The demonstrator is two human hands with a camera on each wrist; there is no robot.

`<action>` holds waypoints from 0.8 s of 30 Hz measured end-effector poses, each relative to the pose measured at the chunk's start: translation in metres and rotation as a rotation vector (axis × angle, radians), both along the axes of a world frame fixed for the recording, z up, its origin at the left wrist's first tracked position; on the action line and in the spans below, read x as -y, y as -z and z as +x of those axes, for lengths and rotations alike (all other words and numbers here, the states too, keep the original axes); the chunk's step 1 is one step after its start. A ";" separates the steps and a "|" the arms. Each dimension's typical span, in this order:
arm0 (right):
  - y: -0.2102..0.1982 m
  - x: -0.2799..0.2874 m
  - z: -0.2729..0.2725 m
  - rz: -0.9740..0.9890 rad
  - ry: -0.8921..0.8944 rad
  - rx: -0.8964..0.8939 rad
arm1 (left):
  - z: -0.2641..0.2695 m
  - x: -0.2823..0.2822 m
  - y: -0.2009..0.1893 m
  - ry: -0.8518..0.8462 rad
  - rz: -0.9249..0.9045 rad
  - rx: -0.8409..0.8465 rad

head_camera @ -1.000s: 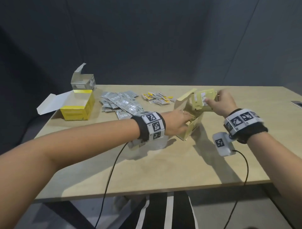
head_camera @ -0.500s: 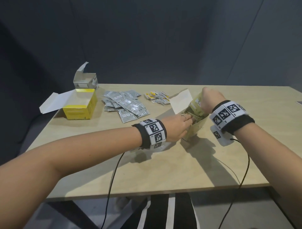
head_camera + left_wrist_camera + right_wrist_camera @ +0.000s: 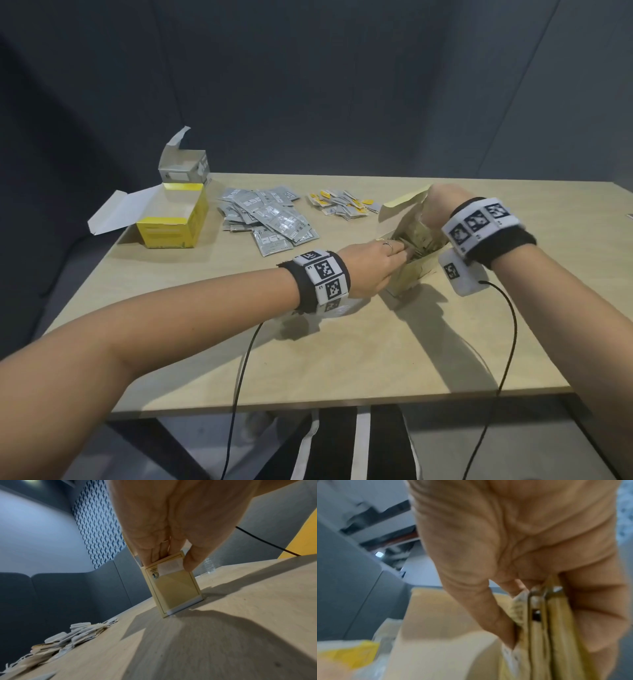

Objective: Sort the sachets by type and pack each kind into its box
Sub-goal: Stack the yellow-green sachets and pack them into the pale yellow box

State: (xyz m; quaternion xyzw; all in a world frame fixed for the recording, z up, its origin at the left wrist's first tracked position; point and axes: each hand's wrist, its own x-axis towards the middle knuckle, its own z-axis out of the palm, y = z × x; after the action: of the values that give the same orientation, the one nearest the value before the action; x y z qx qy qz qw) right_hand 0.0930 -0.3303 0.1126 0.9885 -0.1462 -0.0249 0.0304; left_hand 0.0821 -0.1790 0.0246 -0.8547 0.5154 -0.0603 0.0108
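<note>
A pale yellow box (image 3: 409, 277) stands open at the middle right of the table, tilted, with pale yellow sachets (image 3: 419, 240) inside. My left hand (image 3: 371, 262) grips its near top edge, fingers inside and thumb on the outer wall (image 3: 175, 586). My right hand (image 3: 436, 209) reaches down into the box from above and pinches a bundle of pale yellow sachets (image 3: 546, 622). Several silver sachets (image 3: 270, 219) lie in a heap behind my left hand. A smaller heap of white-and-yellow sachets (image 3: 342, 205) lies behind the box.
An open bright yellow box (image 3: 174, 226) sits at the table's left with its white lid folded out. An open grey box (image 3: 185, 169) stands behind it. Black cables (image 3: 239, 377) run off the near table edge.
My right hand has carried the bundle of pale yellow sachets from above the box down into it. The left hand has kept its hold on the box, which shifted slightly.
</note>
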 end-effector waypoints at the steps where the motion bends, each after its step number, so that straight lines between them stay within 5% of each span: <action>1: -0.003 0.004 0.000 0.016 0.014 0.016 | 0.000 0.000 -0.001 0.000 0.009 0.005; 7: -0.008 0.009 -0.002 0.034 0.028 0.004 | 0.003 0.024 -0.024 -0.003 0.047 0.124; 15: 0.000 0.018 0.004 0.027 0.023 0.072 | 0.020 0.061 -0.039 -0.099 0.281 -0.062; 20: 0.002 0.026 0.011 0.029 0.005 0.014 | 0.036 0.078 -0.032 -0.081 0.419 0.126; 24: 0.001 0.029 0.014 0.011 -0.010 0.017 | 0.040 0.086 -0.032 -0.150 0.443 0.071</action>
State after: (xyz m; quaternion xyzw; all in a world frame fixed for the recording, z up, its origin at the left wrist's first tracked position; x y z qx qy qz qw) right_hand 0.1067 -0.3588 0.1116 0.9895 -0.1416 -0.0172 0.0238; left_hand 0.1225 -0.2648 0.0564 -0.8648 0.4505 0.0254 0.2206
